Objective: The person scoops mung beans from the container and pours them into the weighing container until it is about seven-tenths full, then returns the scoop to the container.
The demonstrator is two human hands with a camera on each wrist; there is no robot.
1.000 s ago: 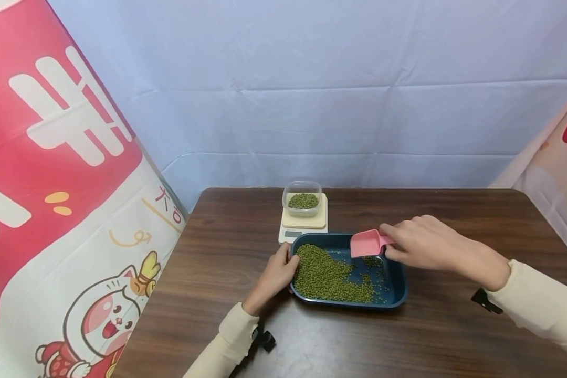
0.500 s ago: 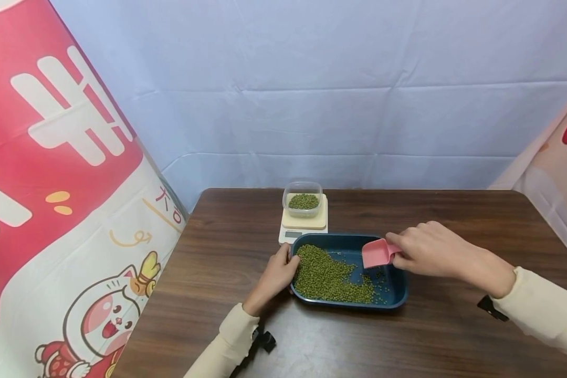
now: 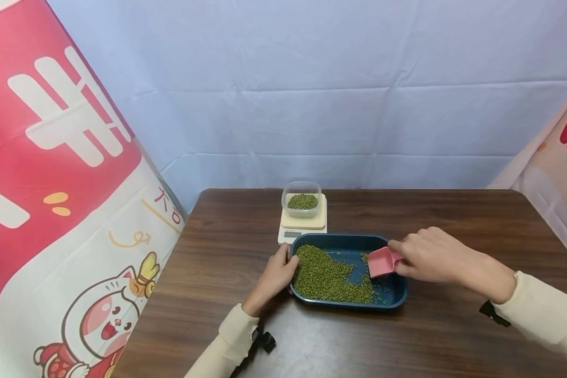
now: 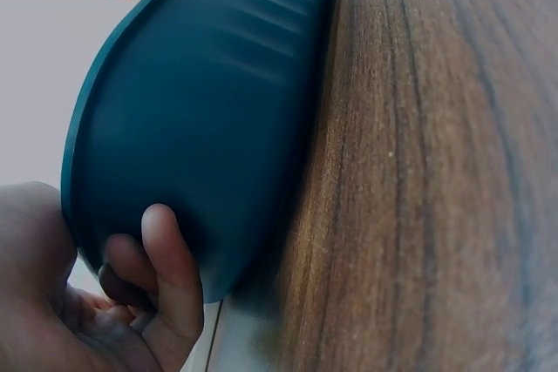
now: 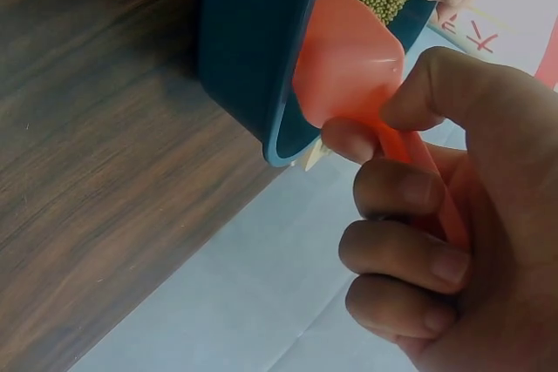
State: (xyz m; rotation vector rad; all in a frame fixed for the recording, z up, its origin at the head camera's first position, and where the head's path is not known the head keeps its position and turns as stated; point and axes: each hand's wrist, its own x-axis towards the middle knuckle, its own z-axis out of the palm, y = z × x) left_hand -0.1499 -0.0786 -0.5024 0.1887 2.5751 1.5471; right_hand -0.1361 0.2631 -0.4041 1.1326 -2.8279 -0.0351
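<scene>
A dark blue rectangular tray (image 3: pixel 340 240) stands on the table, with green mung beans (image 3: pixel 326 278) heaped toward its left side and scattered thinly on the right. My left hand (image 3: pixel 276 273) grips the tray's left end, thumb over the rim and fingers against the outer wall, as the left wrist view (image 4: pixel 131 294) also shows. In my right hand (image 3: pixel 430 254) is a small pink scoop (image 3: pixel 381 262), held over the right part of the tray. The right wrist view has the fingers curled round the scoop's handle (image 5: pixel 427 172) and its bowl inside the tray's rim.
Behind the tray sits a white kitchen scale (image 3: pixel 302 223) with a cream platform. On it stands a clear plastic container (image 3: pixel 302 212) partly filled with mung beans. The brown wooden table (image 3: pixel 463 210) ends at a pale cloth backdrop (image 3: pixel 321 121).
My right hand has moved the scoop to the right and toward me, lower over the tray's right part. The left hand and the tray stay in place.
</scene>
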